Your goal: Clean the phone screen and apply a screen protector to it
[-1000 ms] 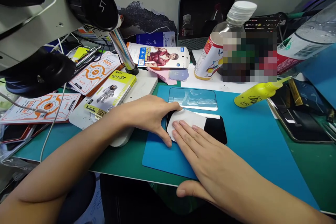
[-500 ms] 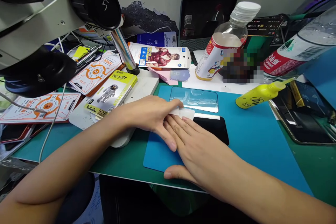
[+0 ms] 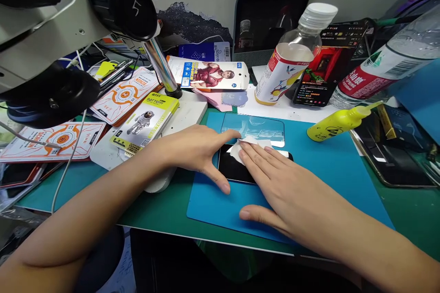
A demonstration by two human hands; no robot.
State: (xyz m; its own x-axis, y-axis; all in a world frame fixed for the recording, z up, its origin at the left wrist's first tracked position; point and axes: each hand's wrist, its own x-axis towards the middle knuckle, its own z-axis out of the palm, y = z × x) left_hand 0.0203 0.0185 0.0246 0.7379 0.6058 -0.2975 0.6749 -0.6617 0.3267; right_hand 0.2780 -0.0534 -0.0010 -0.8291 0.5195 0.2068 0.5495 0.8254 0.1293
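A black-screened smartphone (image 3: 232,167) lies crosswise on the blue mat (image 3: 330,183). My left hand (image 3: 195,149) is closed around its left end, with the forefinger along the far edge and the thumb at the near edge. Flat, joined fingers of my right hand (image 3: 285,183) press a crumpled white wipe (image 3: 237,152) onto the screen, the thumb spread away. Part of the phone is hidden under that hand. Just beyond the phone lies a clear glass sheet (image 3: 252,126) with a dark outline.
A microscope (image 3: 120,4) overhangs the left side, its white base (image 3: 187,112) near my left forearm. Battery (image 3: 146,121) and screen boxes lie there. To the right are a yellow squeeze bottle (image 3: 332,126), two drink bottles, a lit phone (image 3: 318,73) and a dark phone (image 3: 398,160).
My right hand has slid right with the wipe, away from my left hand, uncovering the left part of the phone. My left hand has stayed nearly in place.
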